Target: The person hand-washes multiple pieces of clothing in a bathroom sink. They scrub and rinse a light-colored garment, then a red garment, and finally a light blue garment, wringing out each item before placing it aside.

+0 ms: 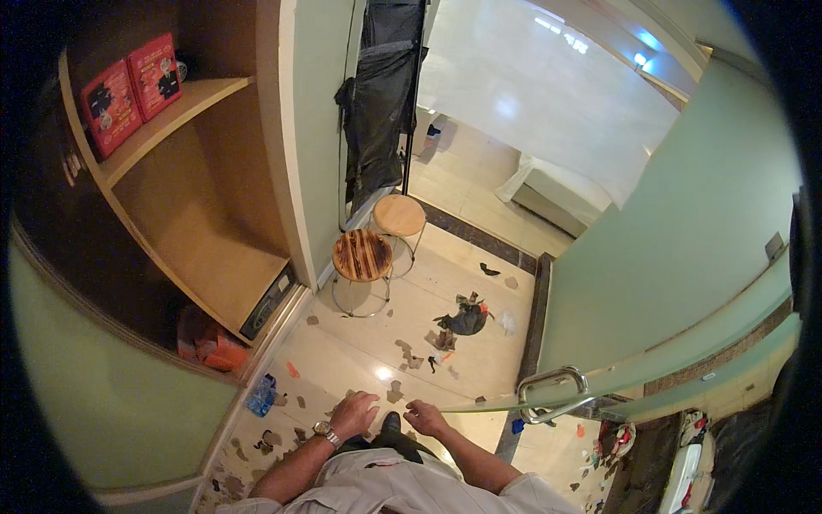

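Observation:
My left hand [356,415], with a metal wristwatch [326,433] at the wrist, hangs in front of my body, fingers loosely bent and nothing in them. Opposite it, my right hand [426,417] is likewise empty, its fingers slightly apart. One dark shoe [391,421] shows on the floor between the two hands. Just right of my right hand runs the top edge of a glass door with a chrome pull handle [553,393]. Ahead lies a crumpled black plastic scrap [467,320] among torn brown pieces [444,340] on the tiled floor [359,347].
Two round stools, one striped [362,256] and one plain wood [399,216], stand by the left wall. A wooden cabinet [192,193] holds red packages [154,77]. A blue plastic item [262,396] lies near its base. White sheeting [546,83] hangs beyond a dark floor strip [478,239].

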`<state>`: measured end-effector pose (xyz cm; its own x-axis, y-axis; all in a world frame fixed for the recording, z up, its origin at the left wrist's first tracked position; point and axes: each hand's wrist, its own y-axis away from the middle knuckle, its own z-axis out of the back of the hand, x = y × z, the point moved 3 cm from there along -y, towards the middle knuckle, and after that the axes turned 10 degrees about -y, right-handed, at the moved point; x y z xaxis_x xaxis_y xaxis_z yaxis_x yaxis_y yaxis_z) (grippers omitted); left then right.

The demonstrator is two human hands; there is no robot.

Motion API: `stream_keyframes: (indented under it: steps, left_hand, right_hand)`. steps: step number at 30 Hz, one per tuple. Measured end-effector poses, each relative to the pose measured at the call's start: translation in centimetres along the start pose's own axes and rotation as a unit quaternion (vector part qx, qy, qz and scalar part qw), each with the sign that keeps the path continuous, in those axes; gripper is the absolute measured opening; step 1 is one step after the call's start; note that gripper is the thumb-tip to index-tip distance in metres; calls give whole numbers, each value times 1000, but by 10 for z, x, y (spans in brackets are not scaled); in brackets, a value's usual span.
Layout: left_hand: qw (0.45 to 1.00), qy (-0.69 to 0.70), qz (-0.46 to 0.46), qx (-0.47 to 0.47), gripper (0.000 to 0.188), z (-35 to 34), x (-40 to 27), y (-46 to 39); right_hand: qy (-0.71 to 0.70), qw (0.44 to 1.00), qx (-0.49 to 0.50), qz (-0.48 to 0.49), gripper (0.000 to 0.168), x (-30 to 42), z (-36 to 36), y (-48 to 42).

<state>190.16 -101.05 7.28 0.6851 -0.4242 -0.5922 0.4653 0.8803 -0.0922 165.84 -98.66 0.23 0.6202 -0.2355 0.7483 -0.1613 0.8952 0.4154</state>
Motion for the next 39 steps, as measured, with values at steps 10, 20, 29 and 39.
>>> stream_keyframes:
  steps: [10, 20, 29, 39]
  left_hand:
    - [998, -40, -30, 49, 30, 19, -4, -32]
    - [987, 0, -100, 129, 35, -9, -50, -91]
    - [960, 8, -186, 207, 39, -20, -6, -136]
    - [926, 4, -235, 296, 40, 24, 42, -178]
  right_hand:
    - [-71, 993, -30, 91, 42, 42, -5, -49]
    - [-151, 985, -36, 69, 38, 37, 52, -30]
    - [-172, 976, -131, 10, 33, 33, 37, -56]
    - [-218, 940, -248, -92, 47, 57, 7, -86]
